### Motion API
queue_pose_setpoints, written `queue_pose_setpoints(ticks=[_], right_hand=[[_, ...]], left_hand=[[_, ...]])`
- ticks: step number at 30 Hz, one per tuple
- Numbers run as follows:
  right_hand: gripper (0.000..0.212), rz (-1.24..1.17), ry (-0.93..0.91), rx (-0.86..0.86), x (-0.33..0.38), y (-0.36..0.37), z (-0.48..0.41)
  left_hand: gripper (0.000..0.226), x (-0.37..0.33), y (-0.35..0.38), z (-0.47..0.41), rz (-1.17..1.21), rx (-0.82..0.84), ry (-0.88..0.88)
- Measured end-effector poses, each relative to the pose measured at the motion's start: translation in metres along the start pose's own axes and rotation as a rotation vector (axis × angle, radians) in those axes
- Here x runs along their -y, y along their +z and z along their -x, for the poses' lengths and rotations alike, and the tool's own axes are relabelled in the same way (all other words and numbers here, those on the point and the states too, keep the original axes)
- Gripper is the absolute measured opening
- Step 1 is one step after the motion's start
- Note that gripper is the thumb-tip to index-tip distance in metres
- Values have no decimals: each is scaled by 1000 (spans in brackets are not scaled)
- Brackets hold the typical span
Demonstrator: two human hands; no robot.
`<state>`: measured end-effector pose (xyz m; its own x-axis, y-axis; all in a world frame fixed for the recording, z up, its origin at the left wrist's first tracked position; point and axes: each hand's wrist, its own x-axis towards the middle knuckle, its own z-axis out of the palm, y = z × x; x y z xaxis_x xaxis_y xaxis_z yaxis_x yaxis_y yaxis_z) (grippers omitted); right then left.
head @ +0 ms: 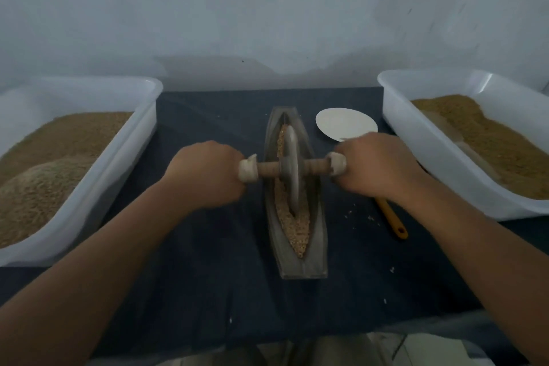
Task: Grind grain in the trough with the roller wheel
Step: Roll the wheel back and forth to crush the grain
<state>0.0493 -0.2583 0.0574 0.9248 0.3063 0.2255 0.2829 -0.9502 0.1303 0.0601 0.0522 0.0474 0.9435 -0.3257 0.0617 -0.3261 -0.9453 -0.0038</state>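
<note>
A narrow boat-shaped grey trough (318, 258) lies lengthwise on the dark cloth in the middle. Brown grain (297, 232) fills its groove. The grey roller wheel (292, 169) stands upright in the groove near the trough's middle, on a wooden axle (315, 165) that crosses the trough. My left hand (208, 172) grips the axle's left end, fingers curled round it. My right hand (377, 166) grips the right end the same way. Both handle ends are hidden inside my fists.
A white plastic tub (118, 163) of grain stands at the left, another white tub (430, 151) at the right. A white paper disc (344, 123) lies behind my right hand. An orange-handled tool (392, 220) lies under my right wrist. Scattered grains dot the cloth.
</note>
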Motion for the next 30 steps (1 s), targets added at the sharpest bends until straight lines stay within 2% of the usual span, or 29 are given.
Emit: queue_pose_setpoints(ticks=[3, 5, 9, 14, 18, 22, 27, 30], right_hand=[[27, 16, 65, -92, -2, 3, -47], [28, 69, 87, -67, -1, -1, -63], [32, -4, 103, -79, -1, 1, -36], [29, 9, 32, -73, 2, 1, 35], [27, 13, 38, -61, 0, 7, 3], [30, 8, 125, -126, -4, 9, -52], [24, -14, 113, -23, -3, 6, -30], [23, 14, 11, -29, -3, 5, 19]], left_hand=[[23, 3, -4, -50, -5, -33, -112], [28, 3, -11, -68, 9, -52, -141], [26, -3, -10, -38, -44, -69, -54], [27, -1, 4, 25, -136, -259, 98], [25, -2, 6, -7, -108, -178, -18], [28, -1, -10, -67, -65, -130, -110], [25, -7, -19, -35, -59, -39, -32], [20, -8, -11, 19, -110, -109, 82]])
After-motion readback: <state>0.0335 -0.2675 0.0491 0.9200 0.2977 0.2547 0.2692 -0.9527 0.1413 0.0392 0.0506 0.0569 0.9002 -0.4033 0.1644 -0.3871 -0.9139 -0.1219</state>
